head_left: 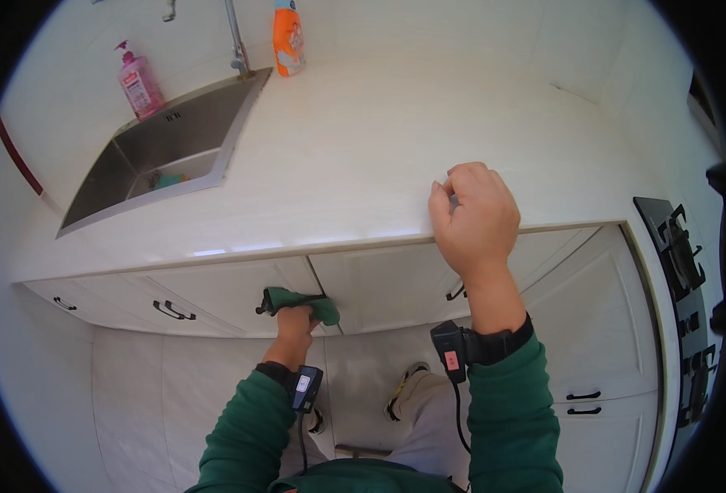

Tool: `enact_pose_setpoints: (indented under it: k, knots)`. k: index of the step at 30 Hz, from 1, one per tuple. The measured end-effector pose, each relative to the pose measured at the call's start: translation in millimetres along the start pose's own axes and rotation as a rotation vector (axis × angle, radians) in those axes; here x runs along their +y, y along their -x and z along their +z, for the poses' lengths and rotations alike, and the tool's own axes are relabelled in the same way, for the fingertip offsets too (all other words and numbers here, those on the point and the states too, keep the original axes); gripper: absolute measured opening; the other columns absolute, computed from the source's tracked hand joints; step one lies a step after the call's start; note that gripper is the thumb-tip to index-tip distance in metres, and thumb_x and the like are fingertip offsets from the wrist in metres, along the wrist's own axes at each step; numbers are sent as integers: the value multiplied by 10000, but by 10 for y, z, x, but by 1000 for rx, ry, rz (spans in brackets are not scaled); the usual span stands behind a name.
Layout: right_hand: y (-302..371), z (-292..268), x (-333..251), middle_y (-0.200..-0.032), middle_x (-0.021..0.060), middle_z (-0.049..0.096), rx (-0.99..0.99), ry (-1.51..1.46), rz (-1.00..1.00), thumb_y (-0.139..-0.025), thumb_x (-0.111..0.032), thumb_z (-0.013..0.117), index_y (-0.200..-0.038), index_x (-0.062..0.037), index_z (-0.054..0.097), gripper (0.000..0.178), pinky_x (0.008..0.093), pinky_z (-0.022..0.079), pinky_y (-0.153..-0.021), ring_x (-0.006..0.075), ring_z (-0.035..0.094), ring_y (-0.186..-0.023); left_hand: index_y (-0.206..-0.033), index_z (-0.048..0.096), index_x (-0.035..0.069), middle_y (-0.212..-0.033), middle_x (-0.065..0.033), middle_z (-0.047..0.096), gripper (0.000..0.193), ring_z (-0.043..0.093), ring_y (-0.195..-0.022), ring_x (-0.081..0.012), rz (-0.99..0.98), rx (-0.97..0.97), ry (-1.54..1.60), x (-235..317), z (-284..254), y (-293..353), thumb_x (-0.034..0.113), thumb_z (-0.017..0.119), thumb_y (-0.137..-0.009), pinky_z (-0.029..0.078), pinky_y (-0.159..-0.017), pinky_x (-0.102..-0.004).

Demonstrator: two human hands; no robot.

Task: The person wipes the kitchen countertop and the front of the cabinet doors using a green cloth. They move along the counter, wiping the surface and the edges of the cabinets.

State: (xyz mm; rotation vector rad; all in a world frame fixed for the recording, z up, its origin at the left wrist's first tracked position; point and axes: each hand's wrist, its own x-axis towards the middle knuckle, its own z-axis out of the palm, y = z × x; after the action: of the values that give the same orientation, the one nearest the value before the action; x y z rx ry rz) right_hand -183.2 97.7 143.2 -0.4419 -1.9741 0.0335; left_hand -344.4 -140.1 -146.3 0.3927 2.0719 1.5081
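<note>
My left hand [295, 324] is closed around a green tool [285, 300] with a black tip, held low in front of the cabinet doors below the counter edge. The tip points left; my fingers hide part of the tool, and its exact kind is unclear. My right hand [480, 215] is at the front edge of the white countertop [355, 156], its back toward me. Its fingers are curled in, and whatever they may hold is hidden.
A steel sink [219, 168] with a faucet [238, 57] is at the left. A pink pump bottle [139, 86] and an orange bottle [288, 41] stand behind it. Cabinet doors [379, 287] with black handles line the front. A gas stove [679, 255] is at the right.
</note>
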Motion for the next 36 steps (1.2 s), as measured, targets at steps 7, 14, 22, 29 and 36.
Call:
enact_pose_setpoints:
  k: [7, 14, 22, 29, 36]
  knots:
    - [-16, -73, -20, -861, 59, 624, -96, 2, 51, -765, -168, 681, -780, -79, 614, 112, 399, 476, -712, 273, 579, -812, -1147, 557, -26, -1124, -155, 622, 283, 652, -1002, -304, 27, 56, 553, 1394, -183, 732, -19, 527, -866, 588, -787, -419]
    - [423, -460, -80, -1184, 149, 600, -9, -242, -134, -768, -128, 698, -1082, -47, 619, 333, 444, 446, -956, 357, 527, -1139, -1012, 628, -74, -914, -153, 677, 305, 685, -797, -254, -123, -402, -118, 1030, -210, 1394, 138, 673, -796, 574, -670, -352]
    - [2299, -872, -437, -1331, 188, 519, -593, -578, 165, -735, -276, 769, -1237, -42, 580, 586, 442, 388, -1062, 384, 452, -1266, -924, 697, -21, -853, -139, 688, 384, 655, -808, -221, 213, -631, -772, 836, 174, 1690, 320, 741, -752, 510, -742, -339]
    - [2672, -1101, -278, -1443, 194, 406, -641, -789, 331, -705, -243, 811, -1392, -75, 466, 787, 419, 381, -1076, 381, 417, -1312, -905, 693, 27, -807, -53, 649, 369, 583, -746, -154, -121, -845, -227, 1187, 794, 1751, 386, 715, -821, 470, -677, -280]
    - [3051, -871, 193, -1299, 209, 503, -522, -717, 806, -738, -150, 773, -1384, -26, 440, 737, 398, 418, -1021, 369, 502, -1207, -1060, 662, 40, -944, -103, 690, 245, 641, -856, -180, 433, -373, -648, 1932, 887, 1677, 212, 665, -886, 515, -760, -332]
